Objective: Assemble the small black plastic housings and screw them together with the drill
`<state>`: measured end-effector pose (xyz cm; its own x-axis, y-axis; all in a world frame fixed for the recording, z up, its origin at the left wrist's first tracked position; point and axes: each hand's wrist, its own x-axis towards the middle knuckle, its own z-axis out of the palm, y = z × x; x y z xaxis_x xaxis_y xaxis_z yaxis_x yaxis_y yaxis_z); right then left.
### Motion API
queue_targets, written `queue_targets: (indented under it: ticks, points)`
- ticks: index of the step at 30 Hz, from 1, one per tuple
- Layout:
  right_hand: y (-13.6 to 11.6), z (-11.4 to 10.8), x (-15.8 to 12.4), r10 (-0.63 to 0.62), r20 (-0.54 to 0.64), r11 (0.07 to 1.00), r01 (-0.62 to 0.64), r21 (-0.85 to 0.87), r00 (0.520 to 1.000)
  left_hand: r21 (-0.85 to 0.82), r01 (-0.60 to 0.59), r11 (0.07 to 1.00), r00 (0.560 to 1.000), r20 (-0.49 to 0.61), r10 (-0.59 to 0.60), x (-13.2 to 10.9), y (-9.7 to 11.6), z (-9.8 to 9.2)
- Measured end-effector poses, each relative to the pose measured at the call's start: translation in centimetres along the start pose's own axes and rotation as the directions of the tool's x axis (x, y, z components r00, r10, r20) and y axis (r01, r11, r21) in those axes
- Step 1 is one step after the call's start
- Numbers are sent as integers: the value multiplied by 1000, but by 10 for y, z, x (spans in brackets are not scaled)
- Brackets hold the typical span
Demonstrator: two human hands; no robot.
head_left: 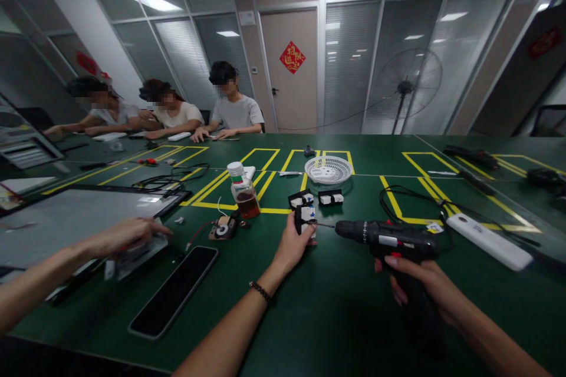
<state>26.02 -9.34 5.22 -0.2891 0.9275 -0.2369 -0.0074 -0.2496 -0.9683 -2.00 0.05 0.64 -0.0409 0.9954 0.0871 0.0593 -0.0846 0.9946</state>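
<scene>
My left hand [289,247] grips a small black and white part [305,219] and holds it upright on the green table [336,312]. In my right hand [420,283] is a black power screwdriver [384,238], held by its handle. Its thin bit [325,225] points left and touches the part's side. Two similar small black and white parts [331,198] lie just behind it.
A co-worker's hand [126,235] rests on a grey object at the left, beside a dark phone [174,290]. A bottle of brown liquid [243,191], a small motor [222,228], a white fan grille [328,169], a white bar [489,240] and black cables lie about. Three people sit at the far left.
</scene>
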Motion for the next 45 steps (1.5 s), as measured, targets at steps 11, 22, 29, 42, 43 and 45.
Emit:
queue_targets:
  ticks: [11, 22, 29, 42, 43, 45]
  points:
    - [-1, -1, -1, 19, 29, 1000, -19, 0, 999, 154, -70, 986, 996, -37, 77, -3, 3, -3]
    - [5, -4, 1, 18, 30, 1000, -17, -5, 999, 173, -45, 984, 997, -47, 54, -4, 3, -3]
    - [3, -2, 1, 34, 24, 999, -35, 12, 999, 164, -61, 985, 997, -28, 66, -2, 1, -3]
    - [2, -1, 2, 35, 19, 999, -36, 31, 999, 77, -32, 997, 999, 14, 32, 1, -7, -3]
    - [2, -1, 2, 34, 20, 999, -35, 36, 999, 41, -17, 999, 1000, 14, 16, 2, -9, -2]
    - [2, -2, 2, 26, 26, 998, -28, 49, 999, -31, 12, 999, 1000, 8, -11, 4, -11, 0]
